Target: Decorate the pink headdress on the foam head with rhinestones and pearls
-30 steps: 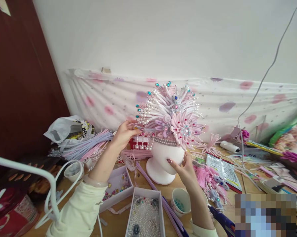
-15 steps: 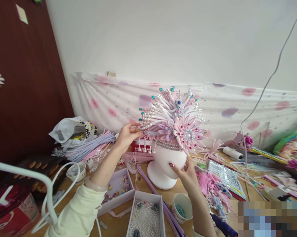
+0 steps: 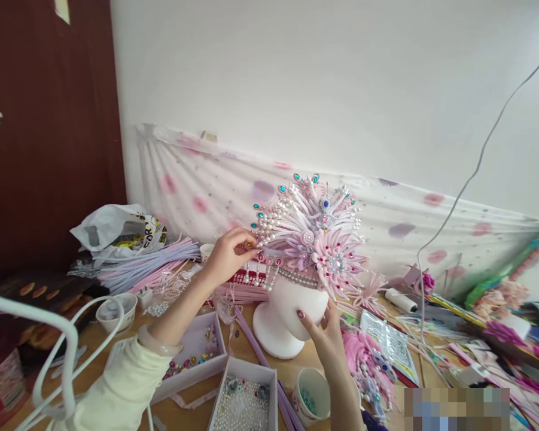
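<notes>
A pink, white and lilac beaded headdress (image 3: 291, 218) sits on a tilted white mannequin head (image 3: 291, 308). My left hand (image 3: 228, 257) pinches the left edge of the headdress, where short pearl tassels (image 3: 260, 275) hang from red gems. Those fingertips partly cover the spot they hold. Against the lower front of the mannequin head, my right hand (image 3: 325, 335) grips with its thumb in front and its fingers partly hidden behind. A large pink flower (image 3: 337, 263) with red beads decorates the headdress's right side.
White trays of gems (image 3: 188, 374) and pearls (image 3: 244, 395) lie in front, beside a cup of teal beads (image 3: 311, 395). Pink tassels (image 3: 363, 359) are right of my right wrist. A white cable (image 3: 67, 335) loops at left. Lilac stems (image 3: 148, 263) lie behind.
My view has tilted, so the headdress and mannequin head appear a little lower and further left. Both hands keep their hold, the left at the headdress's edge and the right on the head.
</notes>
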`<state>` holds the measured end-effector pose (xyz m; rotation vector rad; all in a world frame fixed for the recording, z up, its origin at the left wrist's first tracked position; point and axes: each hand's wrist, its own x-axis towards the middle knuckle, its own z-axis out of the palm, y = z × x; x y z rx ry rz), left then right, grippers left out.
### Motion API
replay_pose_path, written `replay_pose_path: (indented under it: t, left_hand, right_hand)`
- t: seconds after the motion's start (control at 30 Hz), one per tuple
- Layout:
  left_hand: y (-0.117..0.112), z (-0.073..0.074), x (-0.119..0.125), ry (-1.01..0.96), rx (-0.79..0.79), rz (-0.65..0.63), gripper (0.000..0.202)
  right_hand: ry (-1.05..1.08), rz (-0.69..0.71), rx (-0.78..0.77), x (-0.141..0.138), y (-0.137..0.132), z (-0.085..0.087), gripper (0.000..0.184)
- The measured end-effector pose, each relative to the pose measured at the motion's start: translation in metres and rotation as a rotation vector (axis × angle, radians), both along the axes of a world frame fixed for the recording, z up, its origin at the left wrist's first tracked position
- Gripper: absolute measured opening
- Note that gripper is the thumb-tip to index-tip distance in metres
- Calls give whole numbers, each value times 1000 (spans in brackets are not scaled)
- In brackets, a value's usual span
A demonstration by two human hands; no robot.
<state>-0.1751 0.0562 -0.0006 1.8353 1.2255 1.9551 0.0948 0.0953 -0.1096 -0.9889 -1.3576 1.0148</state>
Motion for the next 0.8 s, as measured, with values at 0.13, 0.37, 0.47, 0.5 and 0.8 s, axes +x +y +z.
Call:
replay_pose_path:
  t: [0.13,0.37,0.47,0.5,0.8]
  left_hand:
    - [-2,-4,0,77,41,59,3]
    - [-4,-9,6,80,43,129,7]
    - [-2,-8,4,20,1,121,8]
    - [0,-7,3,-1,-21,109,10]
    - [-3,-2,2,-145,-141,86,24]
  right_hand:
    - [4,4,10,0,1,-2,113]
    - [18,5,7,-1,0,-1,112]
    - [16,12,8,-1,-2,0,111]
    - [16,12,11,0,-3,0,111]
    - [2,-13,50,-2,-3,4,100]
